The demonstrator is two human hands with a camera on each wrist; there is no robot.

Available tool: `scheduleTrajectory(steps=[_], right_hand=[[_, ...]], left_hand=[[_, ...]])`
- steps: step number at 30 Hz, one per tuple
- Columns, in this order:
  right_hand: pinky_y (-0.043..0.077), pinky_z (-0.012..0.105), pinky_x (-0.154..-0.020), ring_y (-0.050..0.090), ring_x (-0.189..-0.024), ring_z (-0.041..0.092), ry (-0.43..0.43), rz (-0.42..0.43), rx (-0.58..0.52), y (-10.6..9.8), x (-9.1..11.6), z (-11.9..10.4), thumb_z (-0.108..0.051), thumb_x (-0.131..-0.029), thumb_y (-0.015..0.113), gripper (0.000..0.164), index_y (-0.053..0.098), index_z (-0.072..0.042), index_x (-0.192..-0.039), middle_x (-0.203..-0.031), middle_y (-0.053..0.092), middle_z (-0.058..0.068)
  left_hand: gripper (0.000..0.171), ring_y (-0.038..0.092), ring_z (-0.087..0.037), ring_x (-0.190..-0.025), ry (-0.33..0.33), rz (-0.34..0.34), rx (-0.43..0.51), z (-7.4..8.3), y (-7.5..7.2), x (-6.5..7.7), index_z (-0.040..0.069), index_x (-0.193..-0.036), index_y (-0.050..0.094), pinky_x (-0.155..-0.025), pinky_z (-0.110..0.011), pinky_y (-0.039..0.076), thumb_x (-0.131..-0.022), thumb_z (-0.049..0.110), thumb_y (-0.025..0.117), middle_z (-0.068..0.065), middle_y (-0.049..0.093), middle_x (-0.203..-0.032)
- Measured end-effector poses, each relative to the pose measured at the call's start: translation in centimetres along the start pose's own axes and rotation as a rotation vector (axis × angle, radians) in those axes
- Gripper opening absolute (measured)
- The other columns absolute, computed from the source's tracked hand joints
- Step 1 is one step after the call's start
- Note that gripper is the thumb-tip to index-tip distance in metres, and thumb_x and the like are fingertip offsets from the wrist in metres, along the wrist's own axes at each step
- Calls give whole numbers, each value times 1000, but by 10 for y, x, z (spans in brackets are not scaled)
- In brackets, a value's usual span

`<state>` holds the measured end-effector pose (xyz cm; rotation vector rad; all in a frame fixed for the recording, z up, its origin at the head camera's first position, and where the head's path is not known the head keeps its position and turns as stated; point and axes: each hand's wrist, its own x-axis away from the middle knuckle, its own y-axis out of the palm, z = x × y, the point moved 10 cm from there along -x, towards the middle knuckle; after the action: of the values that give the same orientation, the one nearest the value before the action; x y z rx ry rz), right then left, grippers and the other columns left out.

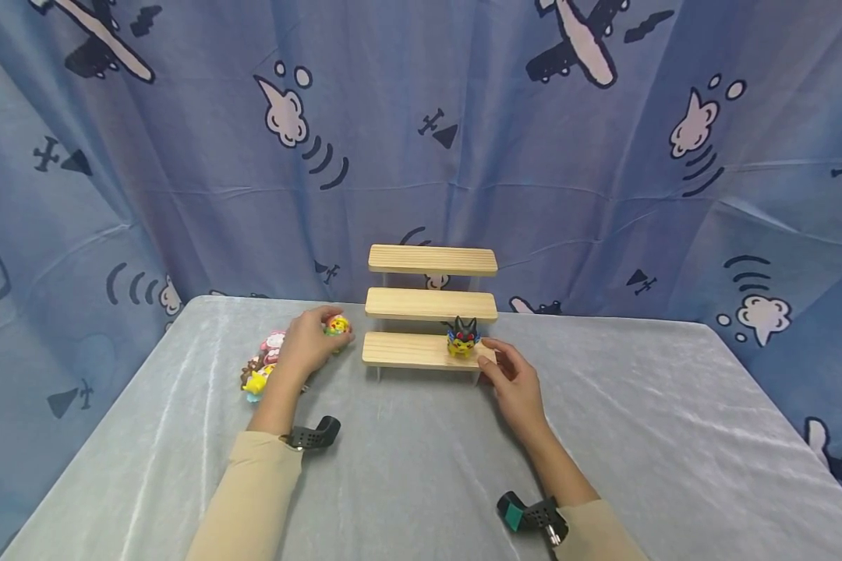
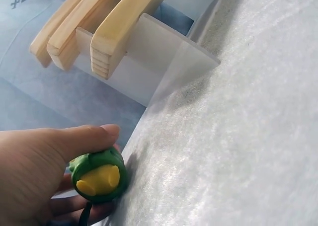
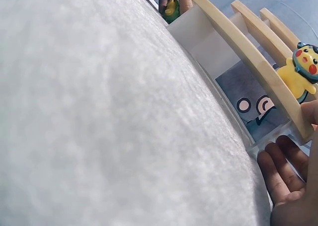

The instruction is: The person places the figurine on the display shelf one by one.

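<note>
Meanwhile, the left hand pinches a green-and-yellow figurine; the right hand touches a wooden stand, grip unclear, a black-eared figurine just beside its fingers.

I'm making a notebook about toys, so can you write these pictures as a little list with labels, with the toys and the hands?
Stand: three wooden steps
Bottom step: black-eared yellow figure near its right end
Left hand: holds a green-and-yellow figure, left of the stand
Right hand: at the bottom step's right end; can't tell if it grips it
More toys: colourful figures grouped on the table, partly hidden
Background: blue patterned curtain
</note>
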<state>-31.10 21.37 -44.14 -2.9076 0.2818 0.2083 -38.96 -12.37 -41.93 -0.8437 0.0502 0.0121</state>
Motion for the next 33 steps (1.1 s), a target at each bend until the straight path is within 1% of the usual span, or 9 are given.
scheduleTrajectory(steps=[4, 7, 12, 17, 20, 28, 31, 33], right_hand=[[57, 15, -74, 61, -84, 1, 7, -1, 3, 0, 0, 0, -9, -97, 66, 35, 63, -4, -131, -130, 65, 17], [58, 15, -75, 61, -84, 0, 9, 1, 0, 0, 0, 1, -9, -97, 66, 35, 63, -4, -132, -129, 65, 18], [57, 15, -75, 61, -84, -1, 4, 4, 0, 0, 0, 0, -9, -97, 65, 35, 63, -3, -132, -127, 65, 20], [57, 15, -75, 62, -85, 0, 15, -4, 7, 0, -1, 2, -10, -97, 66, 35, 63, -6, -132, -129, 65, 18], [57, 15, -76, 62, -86, 0, 17, -8, 6, 1, -1, 2, -10, -97, 66, 35, 63, -6, -132, -131, 65, 17], [58, 16, -75, 62, -85, 1, 13, -5, -12, 0, -1, 2, -9, -97, 66, 35, 63, -5, -132, -129, 65, 17], [58, 16, -75, 62, -85, 0, 12, -7, -15, 1, -1, 2, -8, -97, 65, 35, 63, -5, -132, -130, 64, 17], [57, 16, -75, 62, -85, 0, 11, -7, -12, 0, 0, 2, -9, -97, 65, 35, 63, -5, -132, -130, 64, 17]], left_hand=[[59, 59, -35, -127, -20, 46, 25, -1, -5, 1, 8, -139, 60, -109, -52, 47, -87, 30, 79, -16, 63, -139], [58, 59, -35, -127, -22, 80, 51, 1, -11, 2, 8, -137, 60, -109, -52, 47, -86, 29, 79, -16, 63, -138], [56, 62, -34, -121, 18, 127, 67, 6, -18, 2, 8, -133, 63, -104, -50, 49, -84, 27, 81, -16, 66, -133], [53, 63, -34, -108, 52, 171, 65, 12, -25, 2, 8, -128, 66, -93, -49, 52, -82, 27, 83, -18, 66, -120], [53, 63, -33, -104, 59, 181, 65, 15, -28, 2, 7, -126, 66, -89, -48, 52, -81, 27, 84, -18, 65, -116], [51, 61, -32, -106, 59, 191, 89, 24, -34, 5, 9, -123, 64, -92, -48, 52, -80, 27, 85, -16, 62, -118], [50, 60, -31, -102, 77, 204, 104, 31, -38, 7, 9, -121, 64, -88, -46, 51, -79, 26, 86, -15, 61, -117], [50, 59, -29, -97, 99, 213, 110, 37, -42, 9, 9, -121, 64, -82, -42, 50, -79, 26, 86, -14, 61, -114]])
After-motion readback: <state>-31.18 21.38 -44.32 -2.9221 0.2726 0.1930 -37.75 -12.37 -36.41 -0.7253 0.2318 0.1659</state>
